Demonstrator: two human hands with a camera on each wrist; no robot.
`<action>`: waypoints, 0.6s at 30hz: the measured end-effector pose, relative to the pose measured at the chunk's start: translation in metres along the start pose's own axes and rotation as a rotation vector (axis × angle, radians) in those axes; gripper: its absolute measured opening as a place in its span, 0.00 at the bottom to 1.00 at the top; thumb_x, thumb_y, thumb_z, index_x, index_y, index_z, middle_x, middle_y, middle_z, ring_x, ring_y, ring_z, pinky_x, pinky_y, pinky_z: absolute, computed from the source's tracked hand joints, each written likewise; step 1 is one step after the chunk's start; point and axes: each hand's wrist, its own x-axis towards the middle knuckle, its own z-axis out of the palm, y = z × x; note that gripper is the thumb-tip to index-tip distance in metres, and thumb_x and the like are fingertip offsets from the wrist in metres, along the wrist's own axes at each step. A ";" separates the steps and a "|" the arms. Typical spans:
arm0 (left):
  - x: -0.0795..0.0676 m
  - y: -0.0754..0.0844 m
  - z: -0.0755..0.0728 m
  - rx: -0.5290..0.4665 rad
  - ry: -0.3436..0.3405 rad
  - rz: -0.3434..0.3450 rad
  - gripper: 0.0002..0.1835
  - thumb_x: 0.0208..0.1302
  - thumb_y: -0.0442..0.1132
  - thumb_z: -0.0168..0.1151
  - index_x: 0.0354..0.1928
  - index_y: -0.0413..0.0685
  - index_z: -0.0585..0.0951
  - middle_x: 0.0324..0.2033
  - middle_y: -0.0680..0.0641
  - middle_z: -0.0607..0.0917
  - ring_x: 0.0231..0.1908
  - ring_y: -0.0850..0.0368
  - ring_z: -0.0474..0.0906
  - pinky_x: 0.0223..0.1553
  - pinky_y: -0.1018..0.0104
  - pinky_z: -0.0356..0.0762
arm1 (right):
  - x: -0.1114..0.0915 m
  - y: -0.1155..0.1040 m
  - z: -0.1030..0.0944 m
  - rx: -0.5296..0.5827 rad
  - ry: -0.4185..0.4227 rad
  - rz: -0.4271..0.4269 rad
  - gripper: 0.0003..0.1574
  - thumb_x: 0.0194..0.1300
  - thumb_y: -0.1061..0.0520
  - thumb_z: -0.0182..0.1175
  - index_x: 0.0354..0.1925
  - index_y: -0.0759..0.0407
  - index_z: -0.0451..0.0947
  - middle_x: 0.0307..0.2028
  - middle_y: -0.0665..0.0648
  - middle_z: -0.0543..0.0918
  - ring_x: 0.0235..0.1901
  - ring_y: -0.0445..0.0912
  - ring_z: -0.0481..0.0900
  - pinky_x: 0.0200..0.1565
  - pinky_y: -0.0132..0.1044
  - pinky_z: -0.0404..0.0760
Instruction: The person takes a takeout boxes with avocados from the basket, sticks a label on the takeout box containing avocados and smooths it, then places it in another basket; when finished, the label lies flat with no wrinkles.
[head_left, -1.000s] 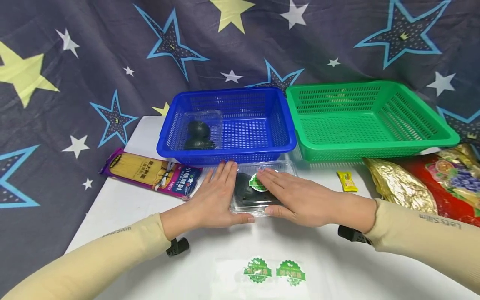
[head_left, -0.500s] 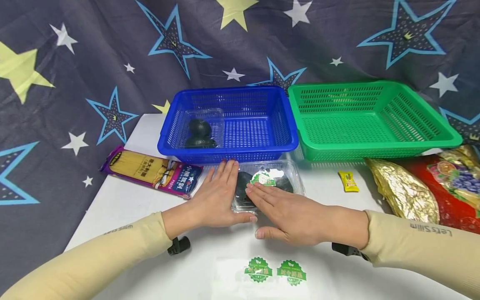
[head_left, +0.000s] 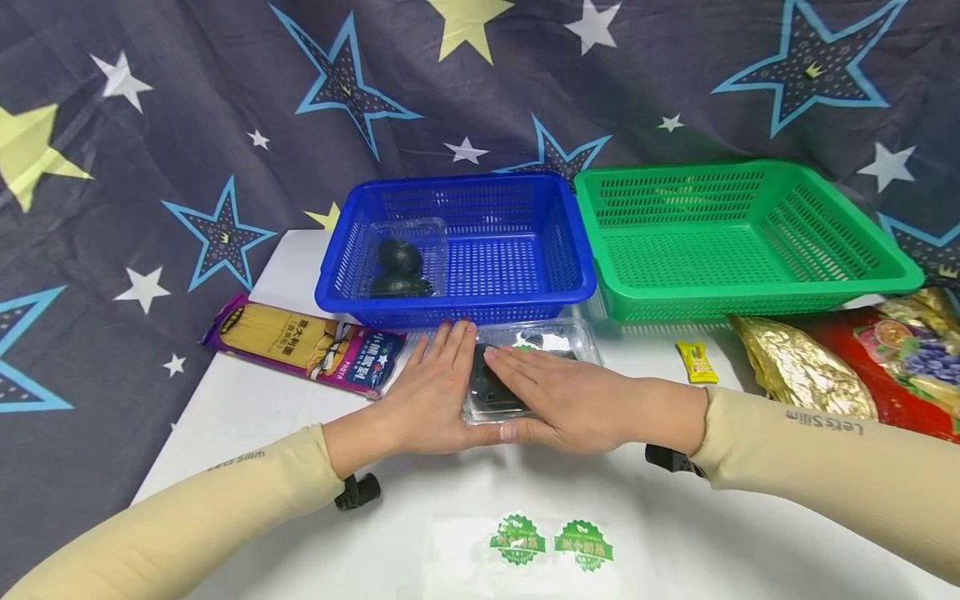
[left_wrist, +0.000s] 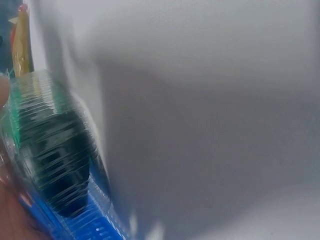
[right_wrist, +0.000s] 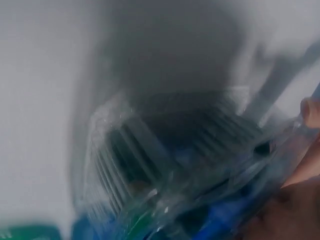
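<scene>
A clear plastic clamshell box (head_left: 570, 335) holding dark round fruits (head_left: 489, 385) sits on the white table, just in front of the blue basket. My left hand (head_left: 435, 396) lies along its left end, fingers straight, fingertips near the basket. Across the lid my right hand (head_left: 581, 398) lies flat, fingers pointing left and covering most of the green and white sticker. Both thumbs meet at the box's front edge. The box's ribbed side (left_wrist: 55, 140) shows dark fruit through it in the left wrist view; the right wrist view has its side (right_wrist: 175, 145) blurred.
The blue basket (head_left: 450, 312) holds a second clear box (head_left: 397, 262) of dark fruit. Beside it stands a green basket (head_left: 750, 292). A pasta packet (head_left: 300, 346) lies left; a yellow sachet (head_left: 696, 362) and a red-gold bag (head_left: 810, 367) lie right. Two green stickers (head_left: 517, 540) lie in front.
My right hand has slid left across the lid, over the sticker, and its thumb has come up to touch the left thumb. The left hand stays in place.
</scene>
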 end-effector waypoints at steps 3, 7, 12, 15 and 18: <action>0.000 0.000 0.001 -0.021 0.006 -0.004 0.70 0.44 0.83 0.47 0.74 0.36 0.38 0.73 0.36 0.42 0.72 0.39 0.37 0.69 0.44 0.42 | 0.001 0.008 -0.001 0.005 -0.002 0.032 0.52 0.71 0.31 0.34 0.74 0.67 0.39 0.73 0.65 0.46 0.72 0.55 0.45 0.70 0.49 0.51; 0.002 0.001 0.001 -0.025 0.010 -0.002 0.70 0.44 0.83 0.50 0.74 0.36 0.39 0.73 0.36 0.43 0.72 0.40 0.37 0.69 0.44 0.42 | -0.008 0.014 -0.001 0.004 0.010 0.069 0.52 0.71 0.31 0.35 0.74 0.67 0.40 0.73 0.65 0.47 0.72 0.55 0.45 0.70 0.49 0.51; 0.002 0.001 0.000 -0.017 0.001 -0.015 0.71 0.44 0.83 0.49 0.74 0.36 0.38 0.73 0.36 0.42 0.72 0.40 0.37 0.69 0.45 0.41 | -0.024 0.010 0.002 -0.034 0.019 0.113 0.53 0.70 0.29 0.34 0.74 0.66 0.40 0.73 0.65 0.46 0.72 0.56 0.44 0.69 0.50 0.52; 0.002 0.001 0.000 -0.026 0.000 -0.022 0.70 0.44 0.83 0.49 0.74 0.36 0.39 0.73 0.36 0.42 0.72 0.40 0.36 0.69 0.45 0.41 | -0.031 0.002 0.004 -0.042 0.016 0.119 0.54 0.70 0.28 0.32 0.74 0.67 0.41 0.73 0.65 0.46 0.72 0.57 0.43 0.69 0.52 0.52; 0.001 0.002 0.000 -0.030 -0.001 -0.022 0.70 0.44 0.83 0.49 0.74 0.36 0.39 0.73 0.36 0.42 0.72 0.40 0.36 0.69 0.45 0.41 | -0.037 -0.008 0.005 -0.035 0.006 0.123 0.55 0.69 0.27 0.30 0.73 0.68 0.42 0.73 0.65 0.46 0.72 0.57 0.43 0.69 0.53 0.52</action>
